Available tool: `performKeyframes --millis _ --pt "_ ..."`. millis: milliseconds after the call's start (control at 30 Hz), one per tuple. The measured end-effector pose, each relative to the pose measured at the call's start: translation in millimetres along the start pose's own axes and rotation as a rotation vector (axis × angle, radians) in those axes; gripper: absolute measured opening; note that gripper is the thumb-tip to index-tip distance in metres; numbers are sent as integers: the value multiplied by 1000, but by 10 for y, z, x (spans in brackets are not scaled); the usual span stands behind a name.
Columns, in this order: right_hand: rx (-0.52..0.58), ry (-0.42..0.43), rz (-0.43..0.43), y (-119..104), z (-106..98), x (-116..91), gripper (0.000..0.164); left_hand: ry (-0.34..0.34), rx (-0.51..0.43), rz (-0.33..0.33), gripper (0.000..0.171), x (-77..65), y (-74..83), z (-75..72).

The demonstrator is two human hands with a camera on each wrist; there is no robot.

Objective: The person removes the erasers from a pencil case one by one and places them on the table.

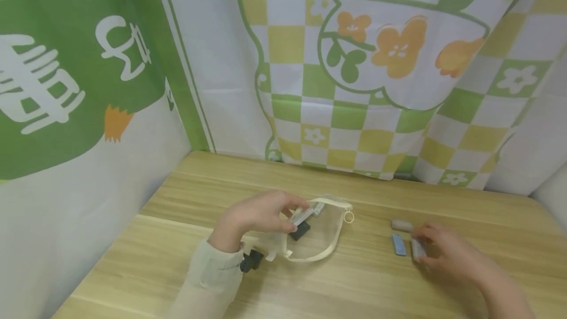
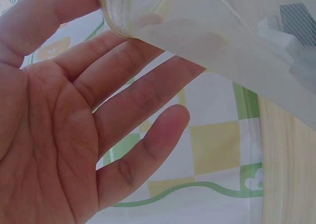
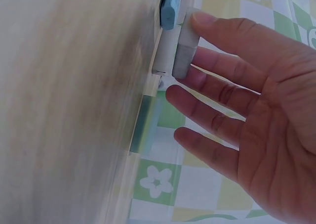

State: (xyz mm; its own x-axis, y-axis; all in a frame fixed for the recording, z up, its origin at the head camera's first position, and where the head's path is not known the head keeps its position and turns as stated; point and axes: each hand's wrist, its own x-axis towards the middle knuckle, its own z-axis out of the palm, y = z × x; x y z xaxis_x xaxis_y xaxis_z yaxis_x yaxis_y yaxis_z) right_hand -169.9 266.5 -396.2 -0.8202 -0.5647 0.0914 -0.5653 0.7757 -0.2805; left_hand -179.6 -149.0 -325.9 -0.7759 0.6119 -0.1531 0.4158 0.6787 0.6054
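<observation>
A translucent zip pouch (image 1: pixel 315 258) with cream edging and a ring pull (image 1: pixel 349 217) lies on the table. My left hand (image 1: pixel 267 213) pinches its rim between thumb and fingers, holding the mouth raised and spread. Through the pouch show a dark ribbed piece (image 2: pixel 298 23) and some whitish pieces (image 2: pixel 276 36). To the right, my right hand (image 1: pixel 452 252) pinches a small grey-white block (image 3: pixel 186 46), eraser-like in shape, between thumb and fingertips. Just left of those fingertips lies a light blue block (image 1: pixel 398 244), and behind it a greyish block (image 1: pixel 401 225).
The wooden table (image 1: pixel 186 250) runs back to a hanging checked curtain (image 1: pixel 336 112) with flower prints. At the left, a green and white cloth (image 1: pixel 79 87) hangs beside the table edge. A small black device (image 1: pixel 252 261) sits at my left wrist.
</observation>
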Motion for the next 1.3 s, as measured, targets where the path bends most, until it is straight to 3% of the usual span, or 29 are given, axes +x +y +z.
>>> performKeyframes --millis 167,767,1300 --pt "31 -49 28 8 -7 -10 41 -3 -7 -12 54 -1 17 2" --pt "-13 -37 -14 67 53 -11 41 -3 4 13 55 14 -1 11" --pt "36 -104 59 60 37 -23 40 -3 17 14 55 12 2 10"
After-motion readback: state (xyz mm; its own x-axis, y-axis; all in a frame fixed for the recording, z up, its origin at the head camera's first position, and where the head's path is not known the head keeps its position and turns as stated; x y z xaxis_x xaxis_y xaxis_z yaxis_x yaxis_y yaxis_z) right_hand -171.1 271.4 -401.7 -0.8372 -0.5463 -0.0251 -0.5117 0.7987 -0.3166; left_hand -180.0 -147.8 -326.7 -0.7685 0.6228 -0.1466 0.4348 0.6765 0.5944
